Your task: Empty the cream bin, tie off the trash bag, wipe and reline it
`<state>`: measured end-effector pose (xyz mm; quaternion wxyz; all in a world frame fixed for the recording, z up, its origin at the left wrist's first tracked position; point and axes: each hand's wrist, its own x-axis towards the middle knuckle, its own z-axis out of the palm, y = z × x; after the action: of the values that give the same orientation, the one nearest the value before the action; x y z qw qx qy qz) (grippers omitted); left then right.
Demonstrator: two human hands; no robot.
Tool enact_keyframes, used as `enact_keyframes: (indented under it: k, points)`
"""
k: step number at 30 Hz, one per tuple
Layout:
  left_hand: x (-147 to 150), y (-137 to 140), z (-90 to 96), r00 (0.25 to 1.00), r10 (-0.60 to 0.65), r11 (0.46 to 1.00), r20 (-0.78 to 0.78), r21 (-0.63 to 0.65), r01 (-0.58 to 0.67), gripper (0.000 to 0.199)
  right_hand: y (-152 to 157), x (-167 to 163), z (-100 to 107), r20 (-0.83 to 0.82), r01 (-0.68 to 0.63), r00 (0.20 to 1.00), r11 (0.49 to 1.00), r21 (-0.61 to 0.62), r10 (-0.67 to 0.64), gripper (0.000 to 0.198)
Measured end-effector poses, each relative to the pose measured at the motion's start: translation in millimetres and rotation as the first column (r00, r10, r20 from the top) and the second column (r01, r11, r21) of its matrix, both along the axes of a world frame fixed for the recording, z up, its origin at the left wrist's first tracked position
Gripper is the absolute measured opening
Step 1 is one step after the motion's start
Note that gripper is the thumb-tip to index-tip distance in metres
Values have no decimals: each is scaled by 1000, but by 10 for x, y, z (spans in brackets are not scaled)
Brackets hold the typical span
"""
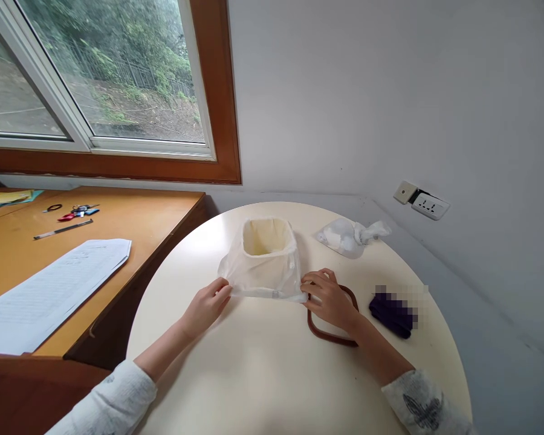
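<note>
A small cream bin stands on the round white table, lined with a clear plastic bag that drapes down over its sides. My left hand pinches the bag's lower left corner at the table surface. My right hand holds the bag's lower right corner and rests over a brown ring-shaped frame lying flat on the table.
A knotted plastic bag lies behind the bin on the right. A dark purple object sits right of the brown frame. A wooden desk on the left holds papers, a pen and keys. A wall socket is at the right.
</note>
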<state>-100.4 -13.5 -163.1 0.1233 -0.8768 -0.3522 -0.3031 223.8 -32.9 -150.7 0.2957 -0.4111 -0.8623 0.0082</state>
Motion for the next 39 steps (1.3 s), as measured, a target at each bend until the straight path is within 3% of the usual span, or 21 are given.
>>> enact_keyframes:
  k: [5,11,17,20,23,27,30,32,34,37,39]
  points:
    - [-34,-2,41,1000,5,994,29,106,-9,21,-126,-19,70,-64,-56,996,997,49,59,17]
    - [-15,-4,27,999,-28,983,15,179,25,25,-191,-48,36,-20,-92,995,992,92,94,7]
    - [47,-131,-7,980,-159,970,-120,167,178,22,-166,-190,24,94,-37,995,985,167,22,27]
    - [49,-207,-28,965,-194,967,-177,128,218,19,-120,-215,-6,203,-19,979,986,165,-15,13]
    - [17,-227,-60,960,-197,976,-198,55,212,20,-74,-186,-77,274,19,960,986,167,-65,20]
    - [28,-201,-54,956,-200,978,-213,-99,183,17,-29,-150,-166,303,122,938,978,167,-168,25]
    - [105,-226,55,957,-222,952,-188,-255,171,16,-19,-137,-143,307,147,934,979,145,-186,23]
    - [142,-271,174,955,-263,905,-139,-379,194,12,-20,-101,-57,299,144,940,985,90,-165,18]
    - [135,-308,313,965,-261,872,-19,-433,228,10,-11,-30,87,251,125,962,990,-61,-106,12]
    - [72,-252,549,943,-88,915,322,-348,205,15,78,94,362,64,109,994,946,-306,-94,19]
    - [59,-93,727,826,72,934,559,-329,141,16,209,124,541,-127,115,978,938,-326,-164,20]
